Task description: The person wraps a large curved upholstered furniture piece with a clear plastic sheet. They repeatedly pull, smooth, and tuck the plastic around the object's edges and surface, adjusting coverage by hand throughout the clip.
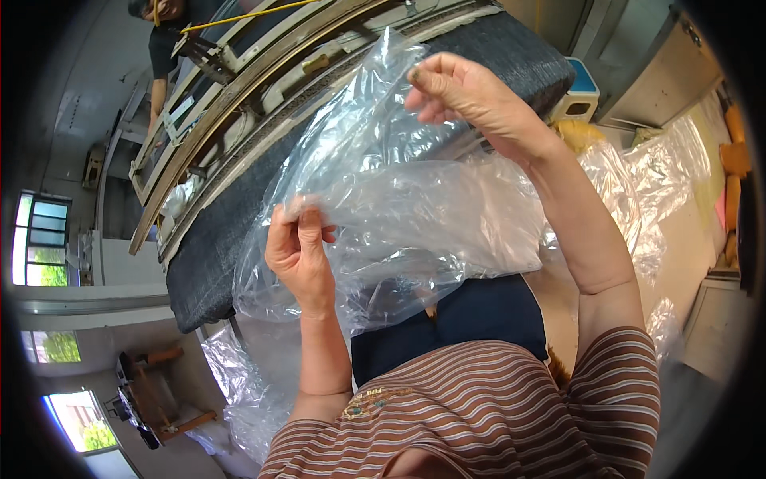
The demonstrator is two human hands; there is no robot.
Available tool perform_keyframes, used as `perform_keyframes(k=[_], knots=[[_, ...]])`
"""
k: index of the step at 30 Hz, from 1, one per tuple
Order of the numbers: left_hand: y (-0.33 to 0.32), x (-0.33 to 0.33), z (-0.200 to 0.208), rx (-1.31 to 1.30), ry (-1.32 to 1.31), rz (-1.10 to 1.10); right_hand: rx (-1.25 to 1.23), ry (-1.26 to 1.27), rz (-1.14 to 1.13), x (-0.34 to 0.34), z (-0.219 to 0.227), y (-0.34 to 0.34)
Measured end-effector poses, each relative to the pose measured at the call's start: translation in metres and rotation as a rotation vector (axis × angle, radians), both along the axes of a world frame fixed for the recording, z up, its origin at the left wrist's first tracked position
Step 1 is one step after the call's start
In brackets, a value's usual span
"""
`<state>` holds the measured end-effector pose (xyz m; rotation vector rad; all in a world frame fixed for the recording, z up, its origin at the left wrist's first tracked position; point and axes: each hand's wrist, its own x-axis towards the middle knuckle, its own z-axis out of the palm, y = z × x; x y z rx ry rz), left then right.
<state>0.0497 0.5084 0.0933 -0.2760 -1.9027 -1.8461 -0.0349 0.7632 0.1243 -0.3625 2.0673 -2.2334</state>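
A large crinkled sheet of clear plastic [407,199] spreads in front of my body; whether it is a single layer or a bag I cannot tell. My left hand [302,251] is closed, pinching the plastic between thumb and fingers near its left side. Higher and to the right, my right hand [455,92] has its thumb and forefinger pressed together at the upper edge of the sheet, with the other fingers curled. One corner of the plastic peaks upward just left of this hand, and its lower folds hang over my lap.
Behind the plastic runs a long machine bed covered in dark woven material [503,60], with a metal-and-wood frame [199,152] above it. Another person [171,36] is at the far left. More clear plastic [638,180] lies at the right, near a blue-topped stool [581,89].
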Motion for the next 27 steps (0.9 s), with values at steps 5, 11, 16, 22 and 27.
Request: perform_keyframes(k=[5, 11, 16, 22, 27], knots=[[0.009, 0.010, -0.013, -0.258, 0.090, 0.015, -0.122, -0.025, 0.174, 0.008, 0.008, 0.015], [-0.007, 0.009, -0.024, -0.704, 0.199, -0.053, -0.190, -0.281, -0.243, 0.020, 0.013, 0.058], [-0.118, -0.010, -0.021, -0.727, -0.123, 0.518, -0.002, -0.142, -0.455, 0.000, 0.003, 0.093], [-0.173, 0.028, -0.018, -0.712, -0.315, 0.290, 0.439, 0.071, -0.445, -0.020, -0.006, 0.091], [-0.186, 0.053, -0.034, -0.793, -0.386, 0.363, 0.501, 0.073, -0.265, -0.053, 0.000, 0.076]])
